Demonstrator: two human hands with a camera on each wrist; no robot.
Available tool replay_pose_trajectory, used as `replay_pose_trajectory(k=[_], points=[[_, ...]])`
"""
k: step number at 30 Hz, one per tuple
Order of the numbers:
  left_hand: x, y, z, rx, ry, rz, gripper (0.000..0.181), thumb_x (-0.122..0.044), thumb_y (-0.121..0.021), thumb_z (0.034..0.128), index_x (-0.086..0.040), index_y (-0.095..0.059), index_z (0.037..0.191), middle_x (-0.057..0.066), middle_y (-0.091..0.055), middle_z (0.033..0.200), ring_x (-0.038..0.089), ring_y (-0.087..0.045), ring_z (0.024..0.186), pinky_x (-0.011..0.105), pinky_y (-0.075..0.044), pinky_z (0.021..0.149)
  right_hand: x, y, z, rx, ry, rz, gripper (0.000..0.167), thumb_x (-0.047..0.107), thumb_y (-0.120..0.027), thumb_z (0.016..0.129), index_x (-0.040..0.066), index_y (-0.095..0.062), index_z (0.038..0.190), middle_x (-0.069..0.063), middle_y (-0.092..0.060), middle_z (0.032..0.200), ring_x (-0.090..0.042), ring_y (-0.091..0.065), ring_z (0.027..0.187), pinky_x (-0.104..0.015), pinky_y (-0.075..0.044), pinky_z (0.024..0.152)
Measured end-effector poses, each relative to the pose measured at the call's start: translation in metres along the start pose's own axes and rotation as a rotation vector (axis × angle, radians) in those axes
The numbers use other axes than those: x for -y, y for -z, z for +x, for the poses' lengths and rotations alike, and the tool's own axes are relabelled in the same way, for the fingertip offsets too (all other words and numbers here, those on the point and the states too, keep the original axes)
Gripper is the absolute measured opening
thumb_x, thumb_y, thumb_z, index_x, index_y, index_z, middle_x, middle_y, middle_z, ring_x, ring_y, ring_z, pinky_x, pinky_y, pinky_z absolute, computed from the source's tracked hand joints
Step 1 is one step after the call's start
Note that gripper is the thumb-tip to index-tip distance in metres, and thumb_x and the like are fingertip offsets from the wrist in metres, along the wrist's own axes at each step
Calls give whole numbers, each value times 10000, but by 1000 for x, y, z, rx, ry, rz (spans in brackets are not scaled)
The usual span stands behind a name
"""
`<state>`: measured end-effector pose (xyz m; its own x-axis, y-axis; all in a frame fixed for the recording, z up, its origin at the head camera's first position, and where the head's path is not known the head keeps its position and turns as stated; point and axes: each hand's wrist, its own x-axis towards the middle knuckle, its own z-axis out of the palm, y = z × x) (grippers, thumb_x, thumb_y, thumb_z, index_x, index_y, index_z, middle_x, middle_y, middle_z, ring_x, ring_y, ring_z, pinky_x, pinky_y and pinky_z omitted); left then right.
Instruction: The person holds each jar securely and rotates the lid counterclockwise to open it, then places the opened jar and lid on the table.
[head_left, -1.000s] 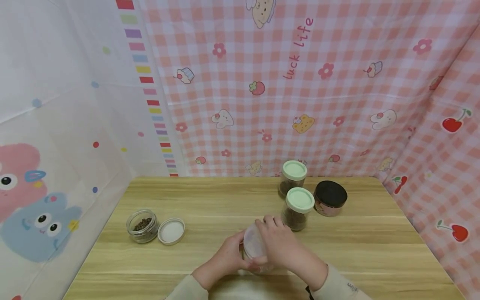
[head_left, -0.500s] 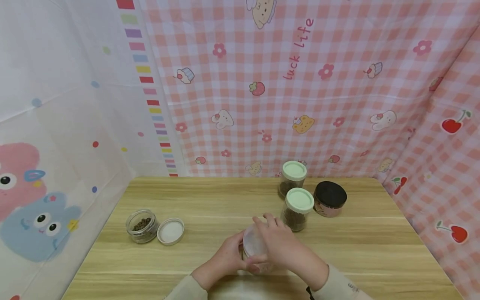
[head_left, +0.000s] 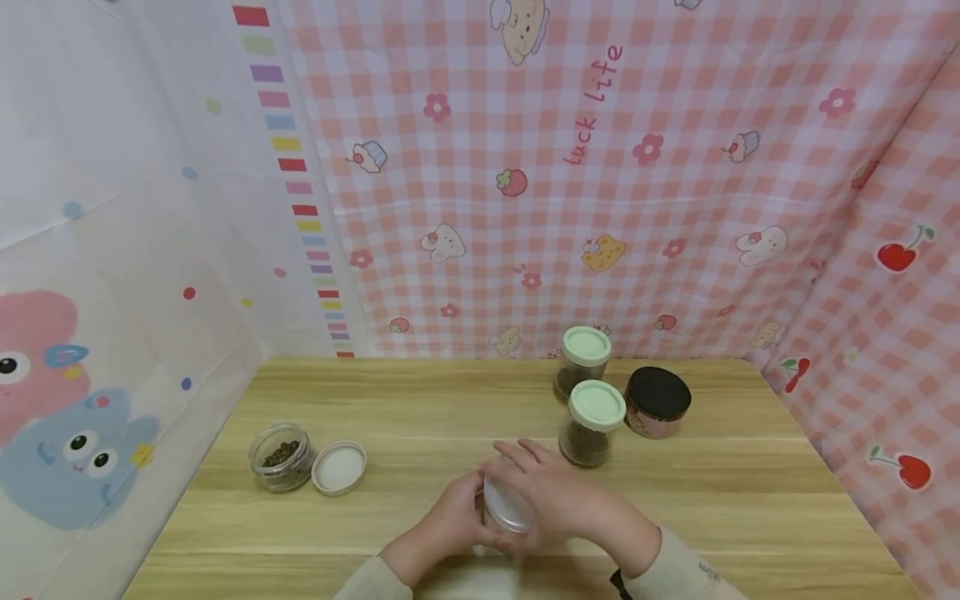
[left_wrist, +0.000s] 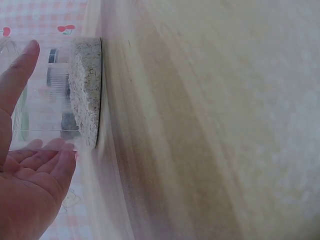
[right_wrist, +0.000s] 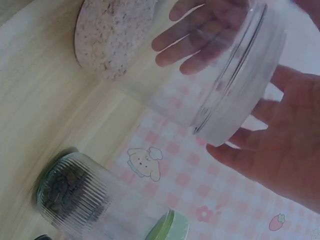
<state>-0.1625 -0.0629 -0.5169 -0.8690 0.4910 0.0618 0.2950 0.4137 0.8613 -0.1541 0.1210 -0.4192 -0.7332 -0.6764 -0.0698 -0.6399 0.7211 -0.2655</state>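
Across a wood-grained tabletop point(head_left: 420, 400), pink checked cloth point(head_left: 480, 133) is hanging behind, and white dotted cloth point(head_left: 142, 133) is covering the left side. Near the front edge, a clear jar point(left_wrist: 60, 95) is standing upright; the left hand point(head_left: 448, 518) is wrapping its wall, the right hand's point(head_left: 558, 500) fingers gripping its lid point(right_wrist: 255, 80).
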Motion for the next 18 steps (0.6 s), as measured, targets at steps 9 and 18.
replay_pose_trajectory(k=[9, 18], points=[[2, 0, 0, 8, 19, -80, 932, -344, -899, 576, -205, -449, 1380, -27, -548, 1328, 154, -522, 1211, 261, -432, 1020, 2, -5, 6, -85, -171, -46, 941, 600, -778, 632, 82, -477, 1358, -179, -458, 1274, -367, -453, 1150, -509, -506, 826], [3, -1, 0, -2, 17, 29, 943, -406, -885, 585, -142, -447, 1376, 24, -549, 1331, 180, -524, 1207, 296, -450, 1008, -11, 6, 0, 13, 147, 51, 833, 415, -824, 675, 268, -429, 1393, -89, -381, 1461, -424, -316, 1332, -631, -366, 989]])
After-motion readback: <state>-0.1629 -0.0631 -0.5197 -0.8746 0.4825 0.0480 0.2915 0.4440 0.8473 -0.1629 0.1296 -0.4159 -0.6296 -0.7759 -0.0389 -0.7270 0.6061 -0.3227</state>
